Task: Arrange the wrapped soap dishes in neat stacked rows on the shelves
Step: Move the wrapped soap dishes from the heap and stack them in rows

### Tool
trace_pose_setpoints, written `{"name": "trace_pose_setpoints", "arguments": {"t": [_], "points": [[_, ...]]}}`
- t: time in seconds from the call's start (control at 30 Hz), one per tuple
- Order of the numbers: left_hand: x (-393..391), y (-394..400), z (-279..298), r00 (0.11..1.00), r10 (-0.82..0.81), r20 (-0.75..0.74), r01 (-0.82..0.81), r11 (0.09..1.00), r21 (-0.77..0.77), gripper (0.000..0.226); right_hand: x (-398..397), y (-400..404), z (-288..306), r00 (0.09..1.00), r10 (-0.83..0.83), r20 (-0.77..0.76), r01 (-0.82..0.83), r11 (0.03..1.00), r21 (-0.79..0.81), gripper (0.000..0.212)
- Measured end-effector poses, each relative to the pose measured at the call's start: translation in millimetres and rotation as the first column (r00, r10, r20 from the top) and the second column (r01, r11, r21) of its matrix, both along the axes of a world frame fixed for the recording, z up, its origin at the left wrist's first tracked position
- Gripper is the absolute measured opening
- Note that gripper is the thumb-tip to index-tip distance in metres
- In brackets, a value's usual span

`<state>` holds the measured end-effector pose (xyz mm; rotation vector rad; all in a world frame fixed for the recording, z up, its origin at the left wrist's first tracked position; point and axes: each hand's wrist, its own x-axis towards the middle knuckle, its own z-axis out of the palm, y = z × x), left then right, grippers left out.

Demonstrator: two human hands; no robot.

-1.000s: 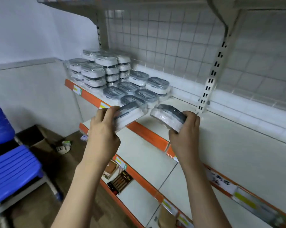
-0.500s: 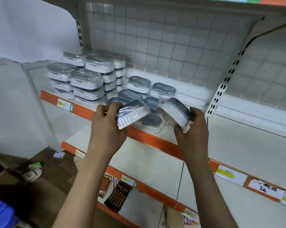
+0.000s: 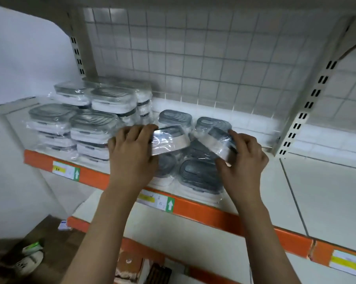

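Looking down from head height at a white metal shelf (image 3: 320,193) with an orange front edge (image 3: 214,212). Reaching in from below with two bare arms.

Gripping a wrapped soap dish (image 3: 171,141) in the left hand (image 3: 132,154), fingers curled over its top and left end, tilting it with the white side facing the camera. Gripping a second wrapped soap dish (image 3: 220,144) in the right hand (image 3: 244,158), thumb under its near end and fingers curled along its right side, tilting it down toward the left. Holding both above the single-layer dishes near the middle of the shelf, just apart from each other.

Lying flat beneath the hands, close to the front edge: several grey-lidded dishes, the nearest one (image 3: 199,177) almost touching the orange strip. Sitting behind them against the back edge: two more single dishes (image 3: 175,118).

Filling the left end of the shelf: taller stacks of wrapped dishes (image 3: 91,128), about three high, in rows running from front edge to back.

Backing the shelf with a wire grid panel (image 3: 193,58). Sticking to the orange edge: price labels with green arrows (image 3: 158,201). Showing a lower shelf (image 3: 193,242) below, and a shoe (image 3: 29,257) on the floor at lower left.
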<state>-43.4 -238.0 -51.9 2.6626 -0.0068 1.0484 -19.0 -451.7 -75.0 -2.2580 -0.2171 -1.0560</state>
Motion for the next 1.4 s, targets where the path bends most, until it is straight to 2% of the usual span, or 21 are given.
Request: {"name": "trace_pose_setpoints", "arguments": {"t": [0.23, 0.43, 0.57, 0.7, 0.8, 0.87, 1.07, 1.2, 1.27, 1.4], "points": [[53.8, 17.5, -3.6, 0.99, -0.135, -0.049, 0.139, 0.986, 0.091, 0.059, 31.9, 18.5, -8.5, 0.999, -0.028, 0.022, 0.031, 0.98, -0.195, 0.069], [94.1, 29.1, -8.6, 0.952, -0.224, -0.21, 0.242, 0.968, 0.064, 0.061, 53.6, 26.6, -18.0, 0.997, -0.075, 0.019, 0.077, 0.944, -0.32, 0.074], [111.3, 32.1, -15.1, 0.909, -0.307, -0.281, 0.312, 0.95, -0.028, 0.063, 64.7, 37.2, -20.8, 0.989, -0.144, -0.029, 0.123, 0.922, -0.368, 0.074], [122.9, 37.4, -23.8, 0.891, -0.376, -0.255, 0.365, 0.927, -0.09, 0.061, 69.6, 37.7, -24.7, 0.988, -0.1, -0.118, 0.04, 0.901, -0.431, 0.074], [126.7, 44.5, -22.8, 0.855, -0.413, -0.314, 0.405, 0.91, -0.095, 0.065, 71.6, 35.8, -30.7, 0.976, -0.019, -0.217, -0.069, 0.917, -0.392, 0.066], [128.1, 47.4, -20.3, 0.836, -0.409, -0.366, 0.415, 0.907, -0.066, 0.073, 72.1, 37.5, -34.1, 0.966, 0.006, -0.259, -0.104, 0.924, -0.368, 0.063], [129.5, 50.8, -15.4, 0.778, -0.336, -0.531, 0.415, 0.909, 0.033, 0.097, 78.9, 40.9, -29.9, 0.974, 0.001, -0.226, -0.087, 0.926, -0.368, 0.052], [128.3, 50.3, -13.4, 0.767, -0.305, -0.564, 0.412, 0.909, 0.069, 0.103, 82.5, 42.0, -30.9, 0.974, -0.014, -0.225, -0.07, 0.93, -0.36, 0.05], [126.8, 50.4, -14.7, 0.748, -0.295, -0.594, 0.419, 0.904, 0.079, 0.097, 83.8, 42.0, -31.9, 0.975, -0.021, -0.221, -0.06, 0.934, -0.353, 0.05], [127.4, 49.5, -22.4, 0.736, -0.24, -0.633, 0.425, 0.891, 0.157, 0.068, 84.0, 41.3, -35.0, 0.975, -0.028, -0.221, -0.052, 0.937, -0.346, 0.051]]}}
